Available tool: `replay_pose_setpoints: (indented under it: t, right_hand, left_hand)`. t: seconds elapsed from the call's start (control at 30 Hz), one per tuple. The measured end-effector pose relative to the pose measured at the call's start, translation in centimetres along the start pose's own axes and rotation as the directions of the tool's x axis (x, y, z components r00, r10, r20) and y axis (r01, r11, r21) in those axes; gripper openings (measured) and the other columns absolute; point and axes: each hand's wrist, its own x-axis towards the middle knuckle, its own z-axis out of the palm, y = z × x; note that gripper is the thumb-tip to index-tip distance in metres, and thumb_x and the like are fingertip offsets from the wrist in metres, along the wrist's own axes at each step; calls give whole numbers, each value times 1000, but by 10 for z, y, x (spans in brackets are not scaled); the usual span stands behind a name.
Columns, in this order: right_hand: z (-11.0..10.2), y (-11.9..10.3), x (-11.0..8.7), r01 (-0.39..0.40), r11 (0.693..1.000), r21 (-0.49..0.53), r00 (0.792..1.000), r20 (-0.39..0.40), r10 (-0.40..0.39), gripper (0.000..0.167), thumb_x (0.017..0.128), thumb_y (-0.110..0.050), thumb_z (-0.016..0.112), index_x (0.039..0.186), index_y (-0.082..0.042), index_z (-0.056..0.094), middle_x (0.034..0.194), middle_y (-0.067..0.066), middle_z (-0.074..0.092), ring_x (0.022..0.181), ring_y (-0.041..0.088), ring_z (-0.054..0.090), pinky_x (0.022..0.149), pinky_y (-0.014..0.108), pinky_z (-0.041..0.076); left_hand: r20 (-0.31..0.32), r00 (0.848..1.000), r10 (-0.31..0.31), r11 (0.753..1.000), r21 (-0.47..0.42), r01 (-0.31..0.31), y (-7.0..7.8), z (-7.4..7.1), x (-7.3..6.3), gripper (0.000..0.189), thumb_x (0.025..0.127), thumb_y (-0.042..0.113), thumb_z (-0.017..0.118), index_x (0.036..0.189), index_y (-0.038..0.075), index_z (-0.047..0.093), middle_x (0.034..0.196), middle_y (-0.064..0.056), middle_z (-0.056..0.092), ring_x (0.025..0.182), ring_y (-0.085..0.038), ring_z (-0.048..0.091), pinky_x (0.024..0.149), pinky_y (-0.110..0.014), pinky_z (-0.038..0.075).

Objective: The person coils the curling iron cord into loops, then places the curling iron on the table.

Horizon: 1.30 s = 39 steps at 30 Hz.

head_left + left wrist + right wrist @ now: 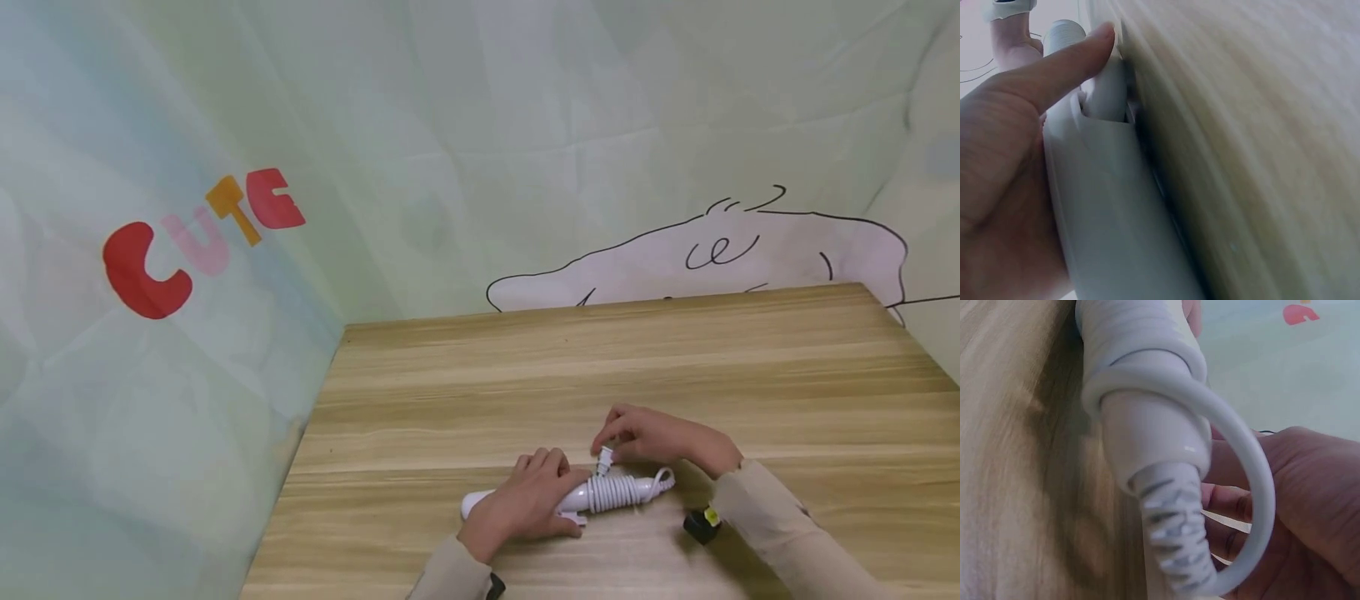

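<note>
A white curling iron (576, 500) lies on the wooden table (450, 392), its rounded end to the left. Its white cord (613, 493) is wound in tight turns round the handle and loops out at the right end. My left hand (525, 500) grips the iron's body from above; in the left wrist view, its thumb (1066, 65) lies along the side. At the far side of the coil, my right hand (656, 435) pinches the white plug (604, 461) with its fingertips. The right wrist view shows the ribbed cord sleeve (1175, 531) close up, with the plug hidden.
A small black object with a yellow mark (702, 525) is beside the right sleeve (783, 521). Behind the table hangs a pale backdrop (450, 167) with coloured letters and a line-drawn figure. The table's left edge runs left of the left hand.
</note>
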Motion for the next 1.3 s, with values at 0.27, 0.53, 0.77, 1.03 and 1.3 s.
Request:
replay_pose_setpoints:
  t: [0.27, 0.53, 0.77, 1.03, 1.3]
  right_hand:
    - [0, 1, 4, 23, 999, -39, 1000, 3, -23, 23, 90, -13, 63, 110, -24, 70, 99, -4, 53, 89, 8, 46, 77, 25, 40]
    - [-1, -1, 5, 47, 999, -10, 999, 2, -47, 23, 90, -14, 63, 110, -20, 71, 99, 0, 54, 90, 9, 46, 77, 25, 39]
    - [0, 0, 2, -18, 1000, -5, 1000, -4, 18, 24, 89, -14, 64, 112, -22, 71, 101, -1, 53, 91, 11, 48, 77, 26, 40]
    - [3, 0, 1, -19, 1000, 2, 1000, -22, 19, 26, 89, -13, 65, 113, -21, 70, 100, 0, 53, 86, 10, 48, 73, 25, 42]
    - [5, 1, 2, -8, 1000, 17, 999, -35, 9, 27, 90, -16, 65, 117, -17, 69, 100, 3, 54, 82, 8, 50, 70, 24, 44]
  left_hand:
    - [14, 1000, 0, 1000, 1, 0, 1, 0, 0, 67, 83, 50, 67, 141, 27, 43, 111, 5, 47, 102, -11, 41, 88, -29, 34]
    - [-2, 1000, 19, 1000, 13, -19, 1, 0, 0, 66, 83, 50, 68, 140, 25, 44, 109, 6, 48, 100, -11, 41, 86, -29, 34]
    - [7, 1000, 9, 1000, -10, -9, 1, 3, 3, 65, 84, 50, 67, 140, 25, 44, 109, 6, 47, 100, -10, 39, 86, -29, 34]
    - [20, 1000, -6, 999, -53, 7, 1, 0, 5, 67, 81, 48, 71, 138, 24, 46, 108, 7, 47, 100, -10, 40, 86, -28, 34]
    - [18, 1000, -26, 994, -102, 27, -1, -1, 5, 66, 81, 55, 67, 136, 24, 47, 106, 9, 46, 97, -8, 39, 84, -26, 34]
